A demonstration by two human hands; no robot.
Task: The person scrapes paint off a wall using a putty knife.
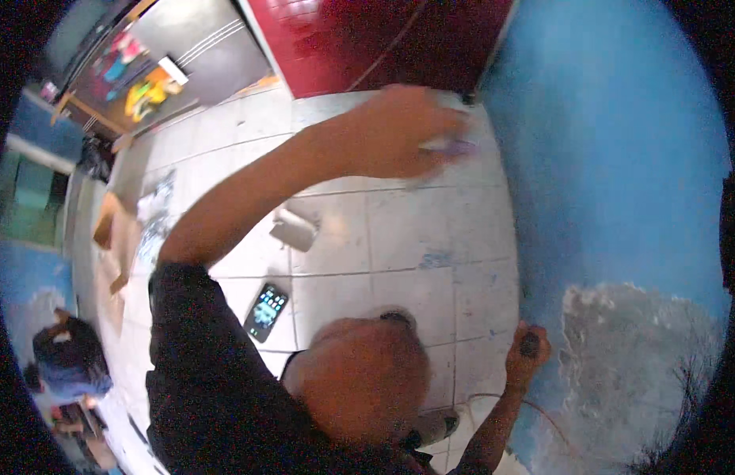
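My left arm, in a dark sleeve, reaches across the view. The left hand, smeared by motion, is above the floor near the red panel. A small purple-and-white thing shows at its fingers, too blurred to name. Low at the right, my right hand is closed in a fist beside the blue wall. The round dark end of a handle shows in that fist; the rest is hidden. A bare rounded shape, apparently my knee, fills the lower middle.
On the white tiled floor lie a phone with a lit screen and a pale cardboard roll. A glossy red panel stands ahead. Bare grey plaster shows on the wall. A thin orange cord curves low at the right.
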